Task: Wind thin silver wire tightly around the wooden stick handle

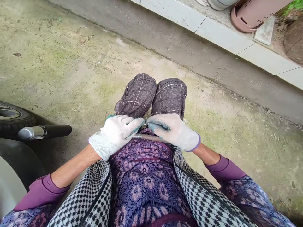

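Observation:
Both of my hands wear white gloves with green-coated palms and meet fingertip to fingertip above my lap. A slim, dull metal rod (151,137) lies crosswise under them, with what looks like thin wire wound round its left part. My left hand (119,130) is closed, its fingers curled over the rod's wound end. My right hand (174,130) is closed too, with thumb and fingers pinched together over the rod's right part. Whatever sits between the fingertips is too small to make out. The rod's two ends are hidden by the gloves.
My knees (142,94) in checked trousers are just beyond the hands. At the left stand a vehicle's tyre (17,126) and a dark handlebar-like grip (56,131). A tiled ledge (220,34) crosses the upper right, bearing a pink cylinder (255,14). Mossy concrete (71,72) surrounds me.

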`<state>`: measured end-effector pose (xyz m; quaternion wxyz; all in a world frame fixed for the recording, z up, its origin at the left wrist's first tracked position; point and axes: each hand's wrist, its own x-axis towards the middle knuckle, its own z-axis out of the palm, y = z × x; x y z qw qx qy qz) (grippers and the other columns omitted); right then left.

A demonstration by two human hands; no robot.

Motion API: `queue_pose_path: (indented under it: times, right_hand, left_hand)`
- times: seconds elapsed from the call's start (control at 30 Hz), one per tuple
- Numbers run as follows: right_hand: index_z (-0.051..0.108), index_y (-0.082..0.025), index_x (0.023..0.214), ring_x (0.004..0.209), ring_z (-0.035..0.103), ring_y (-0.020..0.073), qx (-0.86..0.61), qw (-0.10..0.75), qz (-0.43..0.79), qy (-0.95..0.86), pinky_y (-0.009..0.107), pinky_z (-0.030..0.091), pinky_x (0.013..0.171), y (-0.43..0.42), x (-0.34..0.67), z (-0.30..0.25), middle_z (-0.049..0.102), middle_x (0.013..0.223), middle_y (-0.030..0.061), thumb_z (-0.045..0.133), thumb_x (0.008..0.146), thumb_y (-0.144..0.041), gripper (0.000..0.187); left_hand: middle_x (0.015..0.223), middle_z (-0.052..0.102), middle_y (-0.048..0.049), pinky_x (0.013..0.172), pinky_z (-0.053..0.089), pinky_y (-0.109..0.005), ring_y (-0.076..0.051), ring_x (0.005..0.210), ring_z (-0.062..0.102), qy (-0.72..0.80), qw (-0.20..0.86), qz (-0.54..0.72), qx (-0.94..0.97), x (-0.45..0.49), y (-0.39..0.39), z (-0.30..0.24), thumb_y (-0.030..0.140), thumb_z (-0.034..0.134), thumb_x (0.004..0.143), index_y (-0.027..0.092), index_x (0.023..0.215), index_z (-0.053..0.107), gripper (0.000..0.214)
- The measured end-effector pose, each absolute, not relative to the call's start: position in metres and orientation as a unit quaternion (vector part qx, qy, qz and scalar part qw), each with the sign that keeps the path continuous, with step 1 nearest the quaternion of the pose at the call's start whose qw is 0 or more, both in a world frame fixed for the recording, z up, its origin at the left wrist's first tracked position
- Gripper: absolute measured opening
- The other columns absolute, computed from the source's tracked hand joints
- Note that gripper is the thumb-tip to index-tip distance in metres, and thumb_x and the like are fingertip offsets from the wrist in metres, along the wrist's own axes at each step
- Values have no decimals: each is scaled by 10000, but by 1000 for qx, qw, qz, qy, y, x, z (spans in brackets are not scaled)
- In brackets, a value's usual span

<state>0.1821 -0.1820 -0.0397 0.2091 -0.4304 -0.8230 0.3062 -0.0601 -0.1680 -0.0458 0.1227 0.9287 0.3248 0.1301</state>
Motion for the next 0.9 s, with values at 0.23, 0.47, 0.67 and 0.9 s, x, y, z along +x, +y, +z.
queue_pose_path:
  times: [0.23, 0.47, 0.67, 0.9]
  right_hand:
    - [747, -241, 949, 711, 658, 172, -429, 139, 290, -844, 292, 470, 692, -188, 181, -34, 749, 831, 31, 534, 959, -278, 216]
    - [738, -192, 900, 601, 595, 153, -387, 142, 194, -890, 300, 369, 596, -187, 184, -39, 700, 697, 35, 478, 990, -324, 305]
    - [732, -193, 956, 718, 666, 137, -425, 201, 351, -810, 263, 462, 694, -178, 188, -43, 757, 862, 28, 536, 981, -278, 215]
    - [768, -283, 1038, 842, 730, 194, -410, 205, 399, -794, 304, 537, 781, -184, 195, -38, 786, 970, 8, 578, 960, -238, 210]
  left_hand:
    - [775, 674, -48, 679, 501, -284, -178, 708, 641, 331, 223, 130, 908, -62, -174, -43, 185, 470, 969, 178, 1151, 703, 295]
    - [889, 706, -81, 765, 524, -309, -211, 814, 641, 391, 713, 158, 561, -46, -173, -39, 315, 545, 898, 127, 847, 703, 251]
    - [645, 529, -3, 515, 388, -252, -107, 527, 421, 414, 745, 121, 508, -53, -166, -50, 391, 603, 882, 106, 892, 677, 294]
    - [674, 548, -10, 495, 359, -214, -93, 545, 430, 405, 765, 98, 491, -58, -165, -50, 403, 642, 816, 84, 905, 686, 334]
